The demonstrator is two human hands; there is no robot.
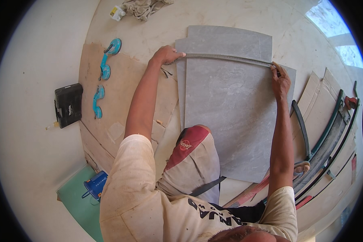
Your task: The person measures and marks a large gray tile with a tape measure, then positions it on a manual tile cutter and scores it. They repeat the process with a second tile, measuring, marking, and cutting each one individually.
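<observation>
A large grey tile [230, 109] lies in front of me on other grey tiles [234, 36], whose edges show past its far and left sides. Across its far edge runs a long thin grey ruler [226, 58]. My left hand [165, 55] is closed on the ruler's left end, with the thumb and forefinger at the tile's left corner. At the right end, my right hand [281, 80] grips the ruler with bent fingers near the far right corner. Whether that hand also holds something small cannot be made out. My bent knee [193, 149] is beside the tile's near left edge.
Cardboard [121, 76] covers the floor at left, bearing blue suction lifters [105, 71]. A black tool case [68, 105] and a blue bucket [96, 185] stand farther left. A tile cutter's long rails [330, 133] lie at right. A rag [143, 8] and white bottle [117, 13] are far off.
</observation>
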